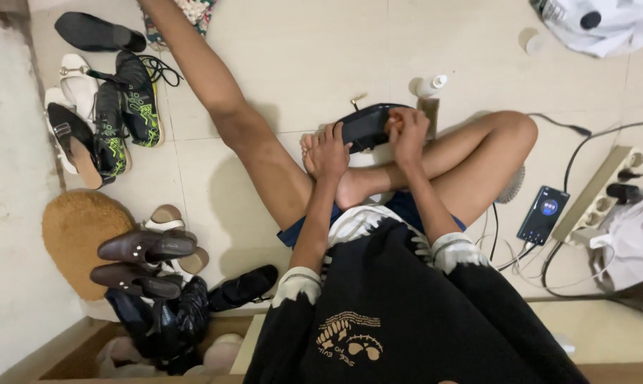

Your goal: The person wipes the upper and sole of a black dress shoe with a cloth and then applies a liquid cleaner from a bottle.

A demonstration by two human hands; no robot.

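I sit on a tiled floor with one leg stretched out and the other folded. My left hand [330,151] grips the near end of a black shoe [367,124] held above my foot. My right hand [408,132] is closed on the shoe's other end; something small and orange shows between its fingers, too small to identify. A small white bottle [431,85] stands on the floor just beyond the shoe.
Several shoes and sandals lie at the left: black-and-green sneakers [126,107], brown loafers [145,247], a brown mat [76,238]. At the right are a phone [543,213], a power strip [597,190] with cables, and white bags [606,25].
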